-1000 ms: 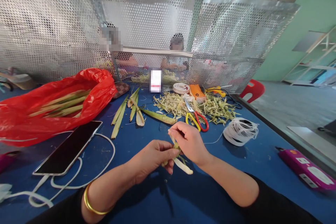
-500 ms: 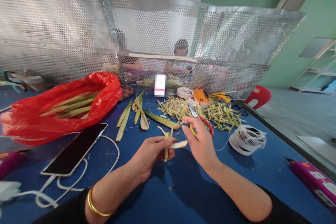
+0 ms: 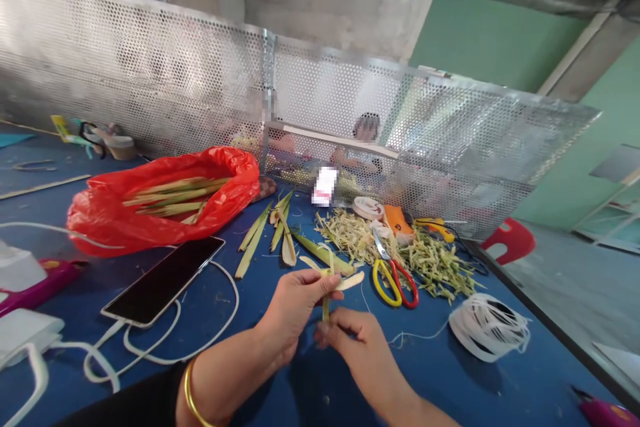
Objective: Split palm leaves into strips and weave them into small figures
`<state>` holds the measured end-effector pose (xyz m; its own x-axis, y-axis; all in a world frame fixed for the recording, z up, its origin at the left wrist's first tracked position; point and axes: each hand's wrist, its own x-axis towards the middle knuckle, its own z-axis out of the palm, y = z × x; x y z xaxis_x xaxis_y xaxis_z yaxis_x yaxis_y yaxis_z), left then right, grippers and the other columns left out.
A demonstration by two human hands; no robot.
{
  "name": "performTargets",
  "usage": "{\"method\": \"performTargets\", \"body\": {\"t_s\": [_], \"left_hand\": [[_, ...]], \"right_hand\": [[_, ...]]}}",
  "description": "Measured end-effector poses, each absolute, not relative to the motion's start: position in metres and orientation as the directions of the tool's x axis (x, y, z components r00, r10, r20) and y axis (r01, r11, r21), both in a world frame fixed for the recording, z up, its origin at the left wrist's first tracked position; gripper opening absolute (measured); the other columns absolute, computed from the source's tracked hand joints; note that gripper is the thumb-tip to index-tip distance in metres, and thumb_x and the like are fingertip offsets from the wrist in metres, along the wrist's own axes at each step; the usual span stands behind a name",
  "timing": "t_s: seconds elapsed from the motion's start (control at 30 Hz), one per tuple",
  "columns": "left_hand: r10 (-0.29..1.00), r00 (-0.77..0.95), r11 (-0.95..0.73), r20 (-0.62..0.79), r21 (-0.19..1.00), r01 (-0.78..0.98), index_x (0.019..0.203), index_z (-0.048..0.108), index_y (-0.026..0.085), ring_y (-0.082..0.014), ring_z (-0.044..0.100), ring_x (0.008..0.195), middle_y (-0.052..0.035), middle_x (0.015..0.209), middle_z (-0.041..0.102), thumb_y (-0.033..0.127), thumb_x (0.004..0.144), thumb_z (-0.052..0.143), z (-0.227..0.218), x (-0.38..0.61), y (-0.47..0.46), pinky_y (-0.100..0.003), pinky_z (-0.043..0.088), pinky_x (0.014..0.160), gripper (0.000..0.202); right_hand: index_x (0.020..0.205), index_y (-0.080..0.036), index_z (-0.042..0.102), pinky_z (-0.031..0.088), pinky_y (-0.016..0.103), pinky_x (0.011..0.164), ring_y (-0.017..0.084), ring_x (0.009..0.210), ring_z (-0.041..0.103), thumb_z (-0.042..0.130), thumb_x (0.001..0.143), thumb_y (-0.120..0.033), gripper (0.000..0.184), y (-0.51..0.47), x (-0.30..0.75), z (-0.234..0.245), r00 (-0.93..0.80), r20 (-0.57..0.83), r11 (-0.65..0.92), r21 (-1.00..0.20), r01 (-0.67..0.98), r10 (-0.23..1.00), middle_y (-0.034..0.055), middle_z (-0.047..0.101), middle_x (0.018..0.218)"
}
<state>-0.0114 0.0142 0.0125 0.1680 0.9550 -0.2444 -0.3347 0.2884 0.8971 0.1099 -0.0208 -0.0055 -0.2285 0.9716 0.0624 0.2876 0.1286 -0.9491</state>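
Observation:
My left hand [image 3: 295, 307] is closed round a small folded strip of pale green leaf [image 3: 331, 279], held upright over the blue table [image 3: 235, 320]. My right hand [image 3: 357, 347] sits just below it, fingers pinched on the lower end of the same strip. A gold bangle [image 3: 191, 393] is on my left wrist. Yellow-and-red scissors [image 3: 393, 273] lie just beyond my hands, untouched.
A red plastic bag [image 3: 165, 203] of green stalks lies at left, a phone [image 3: 165, 278] with white cable in front of it. Loose stalks [image 3: 273, 237], a heap of leaf trimmings [image 3: 430, 263], a coil of white string [image 3: 489, 327] and tape rolls lie around. A perforated metal screen [image 3: 200, 87] stands behind, people beyond it.
My right hand reached out toward the scissors, then came back under the left hand and pinched the strip's lower end. The view has tilted up and swung left.

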Motion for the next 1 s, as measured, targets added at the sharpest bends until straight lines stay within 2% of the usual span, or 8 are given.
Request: {"method": "performTargets", "body": {"t_s": [0.1, 0.2, 0.3, 0.4, 0.6, 0.7, 0.87, 1.0], "left_hand": [[0.964, 0.153, 0.257, -0.216, 0.903, -0.345, 0.072, 0.071, 0.012, -0.0083, 0.057, 0.059, -0.003, 0.07, 0.067, 0.034, 0.057, 0.08, 0.013, -0.013, 0.017, -0.019, 0.044, 0.057, 0.028], [0.937, 0.243, 0.321, -0.252, 0.895, -0.309, 0.077, 0.07, 0.013, -0.0081, 0.051, 0.045, -0.0006, 0.059, 0.063, 0.039, 0.059, 0.078, 0.01, -0.012, 0.017, -0.02, 0.038, 0.043, 0.032], [0.912, 0.336, 0.334, -0.237, 0.903, -0.271, 0.069, 0.066, 0.012, -0.0061, 0.042, 0.034, 0.0019, 0.05, 0.056, 0.042, 0.062, 0.075, 0.008, -0.01, 0.014, -0.02, 0.031, 0.036, 0.032], [0.908, 0.381, 0.29, -0.175, 0.918, -0.269, 0.063, 0.065, 0.011, -0.0051, 0.042, 0.04, 0.0024, 0.05, 0.053, 0.035, 0.063, 0.076, 0.01, -0.01, 0.013, -0.019, 0.034, 0.04, 0.027], [0.924, 0.348, 0.245, -0.159, 0.944, -0.22, 0.074, 0.067, 0.013, -0.008, 0.047, 0.046, -0.0003, 0.062, 0.061, 0.033, 0.065, 0.073, 0.019, -0.014, 0.013, -0.02, 0.034, 0.039, 0.022], [0.946, 0.294, 0.194, -0.134, 0.963, -0.188, 0.069, 0.068, 0.014, -0.0106, 0.053, 0.054, -0.0018, 0.065, 0.064, 0.03, 0.066, 0.072, 0.023, -0.015, 0.013, -0.021, 0.041, 0.047, 0.018], [0.948, 0.3, 0.158, -0.104, 0.974, -0.163, 0.077, 0.073, 0.015, -0.0138, 0.061, 0.071, -0.0026, 0.074, 0.07, 0.025, 0.064, 0.073, 0.022, -0.018, 0.015, -0.024, 0.047, 0.072, 0.016], [0.929, 0.338, 0.216, -0.151, 0.962, -0.166, 0.088, 0.072, 0.016, -0.0151, 0.063, 0.073, -0.0031, 0.074, 0.071, 0.025, 0.061, 0.076, 0.019, -0.018, 0.015, -0.026, 0.048, 0.075, 0.028]], "right_hand": [[0.062, -0.015, 0.066, 0.043, 0.026, 0.064, 0.018, 0.067, 0.059, 0.058, 0.081, -0.036, 0.029, -0.025, 0.109, -0.006, -0.257, 0.009, 0.073, -0.968, 0.24, 0.966, 0.0035, 0.066, 0.066], [0.063, -0.014, 0.064, 0.042, 0.025, 0.063, 0.015, 0.064, 0.056, 0.058, 0.081, -0.038, 0.03, -0.024, 0.109, -0.007, -0.225, 0.022, 0.063, -0.982, 0.178, 0.974, 0.003, 0.064, 0.065], [0.056, -0.014, 0.06, 0.042, 0.025, 0.064, 0.015, 0.062, 0.054, 0.056, 0.082, -0.04, 0.037, -0.021, 0.111, -0.006, -0.188, 0.03, 0.054, -0.991, 0.122, 0.982, 0.0031, 0.061, 0.061], [0.054, -0.015, 0.059, 0.042, 0.025, 0.065, 0.014, 0.063, 0.053, 0.055, 0.083, -0.039, 0.038, -0.02, 0.112, -0.004, -0.128, 0.051, 0.062, -0.994, 0.085, 0.991, 0.0027, 0.06, 0.06], [0.059, -0.015, 0.063, 0.043, 0.026, 0.065, 0.016, 0.063, 0.056, 0.053, 0.083, -0.034, 0.032, -0.023, 0.113, 0.001, -0.201, 0.055, 0.082, -0.988, 0.128, 0.978, 0.0027, 0.06, 0.058], [0.058, -0.015, 0.059, 0.041, 0.026, 0.061, 0.015, 0.06, 0.055, 0.053, 0.084, -0.038, 0.036, -0.02, 0.118, 0.003, -0.196, 0.064, 0.108, -0.969, 0.224, 0.978, 0.0024, 0.059, 0.057], [0.074, -0.017, 0.059, 0.042, 0.024, 0.06, 0.015, 0.063, 0.056, 0.057, 0.082, -0.044, 0.028, -0.008, 0.135, 0.011, 0.032, 0.162, 0.148, -0.954, 0.262, 0.986, 0.0004, 0.059, 0.066], [0.07, -0.018, 0.058, 0.042, 0.023, 0.059, 0.014, 0.06, 0.055, 0.056, 0.083, -0.041, 0.027, -0.007, 0.139, 0.017, 0.034, 0.181, 0.16, -0.933, 0.323, 0.983, -0.0004, 0.059, 0.061]]}}
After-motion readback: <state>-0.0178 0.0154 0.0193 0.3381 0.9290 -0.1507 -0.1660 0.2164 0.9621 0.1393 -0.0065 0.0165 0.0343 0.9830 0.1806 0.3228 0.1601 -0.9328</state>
